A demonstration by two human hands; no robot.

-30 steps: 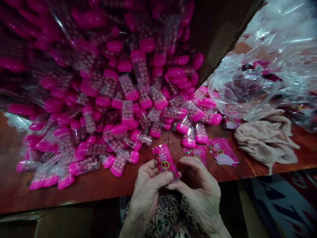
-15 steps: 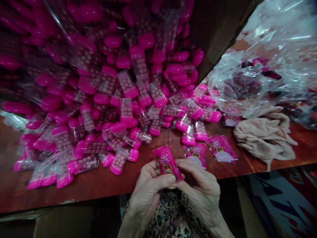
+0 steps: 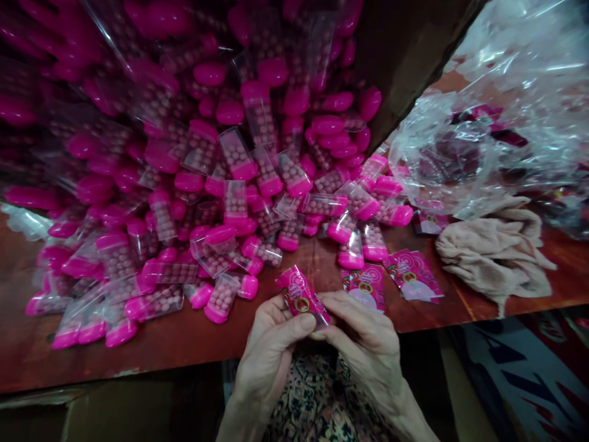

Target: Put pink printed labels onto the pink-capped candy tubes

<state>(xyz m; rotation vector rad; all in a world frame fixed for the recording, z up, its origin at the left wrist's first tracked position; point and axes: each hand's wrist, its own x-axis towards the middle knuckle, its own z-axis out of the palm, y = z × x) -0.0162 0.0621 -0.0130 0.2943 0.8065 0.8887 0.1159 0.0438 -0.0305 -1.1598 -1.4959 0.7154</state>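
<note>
Now your left hand [image 3: 271,359] and your right hand [image 3: 361,344] are both closed on a pink printed sachet [image 3: 302,296], pinching it from two sides over the front part of the brown desk [image 3: 138,359]. Just beyond your fingers lies a big heap of clear tubes with pink caps [image 3: 237,153], filled with small pink balls. To the right of the sachet you see more flat sachets [image 3: 365,287], a beige cloth [image 3: 494,255] and a crumpled plastic bag [image 3: 442,147].
</note>
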